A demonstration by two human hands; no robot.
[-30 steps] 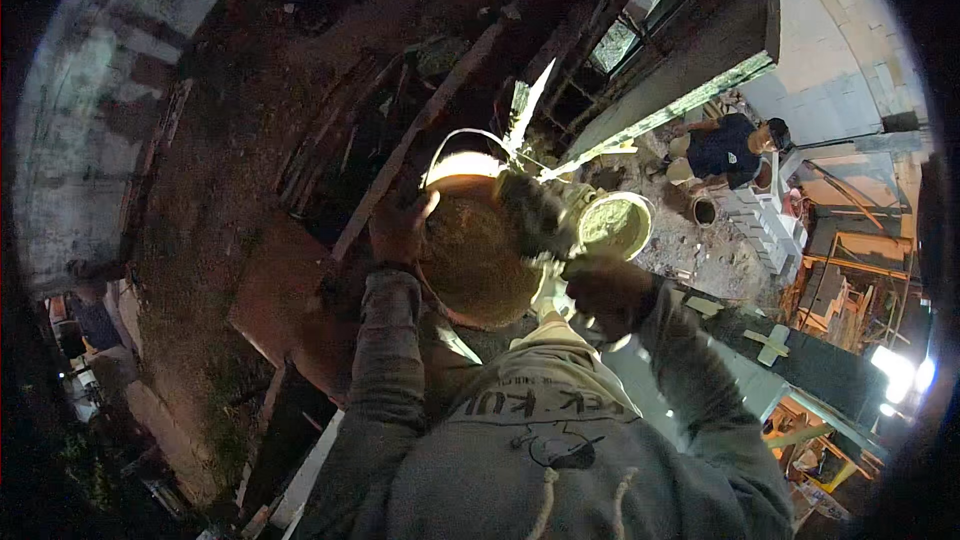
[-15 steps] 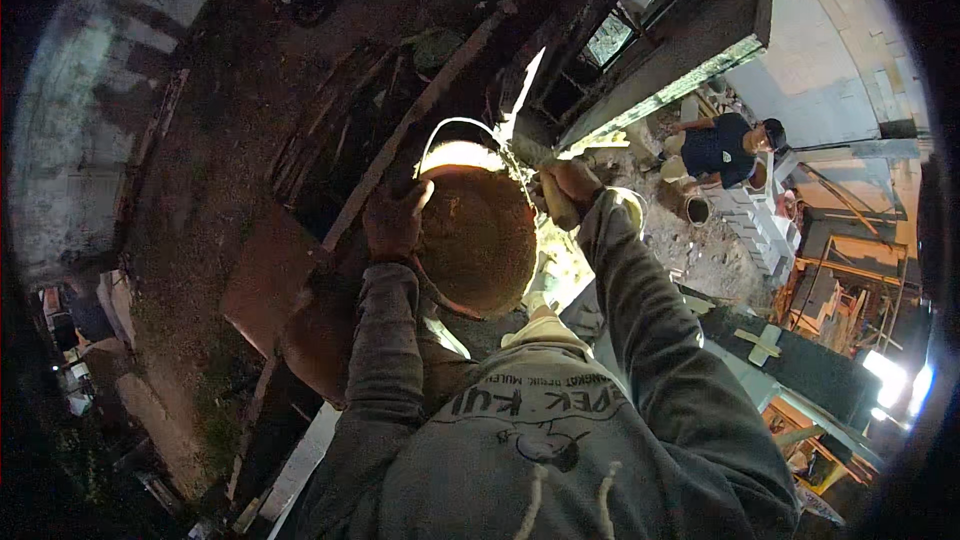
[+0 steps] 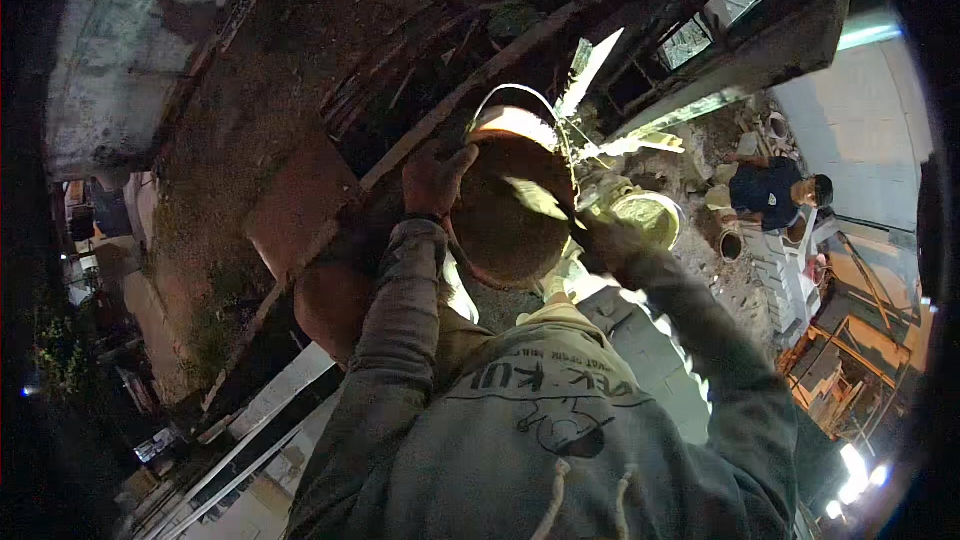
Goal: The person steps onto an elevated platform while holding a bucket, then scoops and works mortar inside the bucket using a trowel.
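My left hand point(image 3: 437, 180) is closed on the left rim of a round bucket point(image 3: 500, 260), with the thumb over the edge. The bucket's inside is dark brown and its far wall is brightly lit. A thin curved handle rises over that side. At the bucket's right edge, my right hand point(image 3: 612, 243) is smeared by motion. It grips what looks like a trowel; a pale, leaf-shaped blade point(image 3: 535, 197) shows over the bucket's mouth. The handle is hidden in the fist. Just beyond this hand, lower down, stands a second bucket point(image 3: 650, 218) with pale contents.
A person in a dark shirt point(image 3: 770, 195) is below at the right, beside pale blocks point(image 3: 775, 285) and a round container point(image 3: 730, 244). Long planks point(image 3: 480, 80) run diagonally past the bucket. A large beam point(image 3: 740, 70) slants at upper right. Bright lamps point(image 3: 855, 475) glow at lower right.
My right hand has swung down and right, uncovering the second bucket. The pale blade now shows over the held bucket's mouth. The whole view has shifted; my left hand keeps its hold.
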